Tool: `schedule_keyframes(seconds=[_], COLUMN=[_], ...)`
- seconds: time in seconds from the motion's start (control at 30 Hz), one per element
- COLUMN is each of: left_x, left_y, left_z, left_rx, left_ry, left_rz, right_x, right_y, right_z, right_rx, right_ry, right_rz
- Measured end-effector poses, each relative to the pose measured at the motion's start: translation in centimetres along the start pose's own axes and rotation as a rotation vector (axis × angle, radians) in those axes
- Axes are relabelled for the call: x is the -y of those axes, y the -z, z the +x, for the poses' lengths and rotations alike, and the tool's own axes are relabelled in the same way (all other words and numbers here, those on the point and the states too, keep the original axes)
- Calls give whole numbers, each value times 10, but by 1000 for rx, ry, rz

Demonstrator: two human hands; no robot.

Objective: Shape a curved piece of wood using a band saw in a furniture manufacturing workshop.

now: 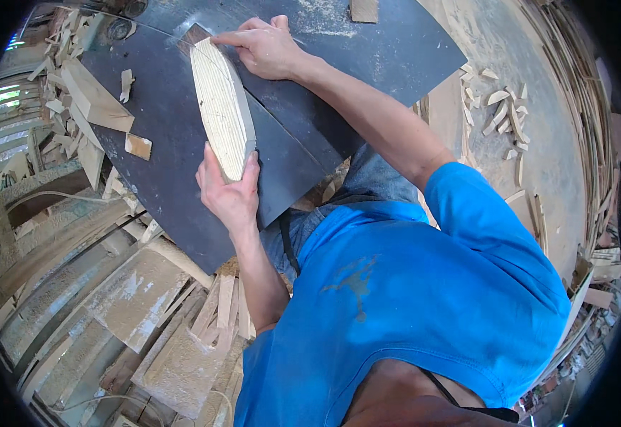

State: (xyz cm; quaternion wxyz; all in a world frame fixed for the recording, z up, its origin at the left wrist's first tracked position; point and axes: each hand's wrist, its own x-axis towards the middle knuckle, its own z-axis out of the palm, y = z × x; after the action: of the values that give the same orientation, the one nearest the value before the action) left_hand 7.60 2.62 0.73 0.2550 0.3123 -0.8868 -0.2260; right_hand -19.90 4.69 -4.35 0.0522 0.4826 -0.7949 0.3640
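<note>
- Nearest my view: the worker's blue shirt (424,285), a dark stain on its front; beyond it, a dark, flat surface (161,171)
- Risk, my judgement: the wooden piece (221,107) is long and tapered, so uneven pressure from its two ends could swivel it out of line
- Cause for slipping: pale dust (325,28) scattered on the surface may cut friction under wood and skin alike
- Second risk: a narrow seam (275,117) runs across the surface beside the wood; whether any blade stands there I cannot tell; were there one, the fingers at the far end would be most exposed
- Minor: a small offcut (138,146) lies left of the wood, apart from it; could snag if the wood were swung that way
- Position: wood lies on the surface, reaching away from the worker, between the two hands
- Left hand (227,196): grasping the near end, thumb on the right edge, fingers on the left
- Right hand (266,51): not wrapped round anything visible; index finger extended, its tip at the wood's far end, other fingers partly curled
</note>
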Motion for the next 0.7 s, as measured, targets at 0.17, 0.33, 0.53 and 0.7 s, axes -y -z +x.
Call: schedule_keyframes(seconds=[0.17, 0.33, 0.53, 0.7], left_x=[0, 2, 3, 3], left_y=[-3, -4, -6, -7], left_z=[3, 6, 10, 11], left_rx=[-2, -78, -59, -39], left_ry=[30, -12, 13, 30], left_rz=[14, 15, 16, 31], right_x=[3, 5, 5, 5], right_y=[0, 0, 0, -2], right_z=[2, 7, 10, 13], right_rx=[28, -12, -5, 11], right_ry=[-10, 29, 35, 5], right_rz=[-26, -47, -17, -31])
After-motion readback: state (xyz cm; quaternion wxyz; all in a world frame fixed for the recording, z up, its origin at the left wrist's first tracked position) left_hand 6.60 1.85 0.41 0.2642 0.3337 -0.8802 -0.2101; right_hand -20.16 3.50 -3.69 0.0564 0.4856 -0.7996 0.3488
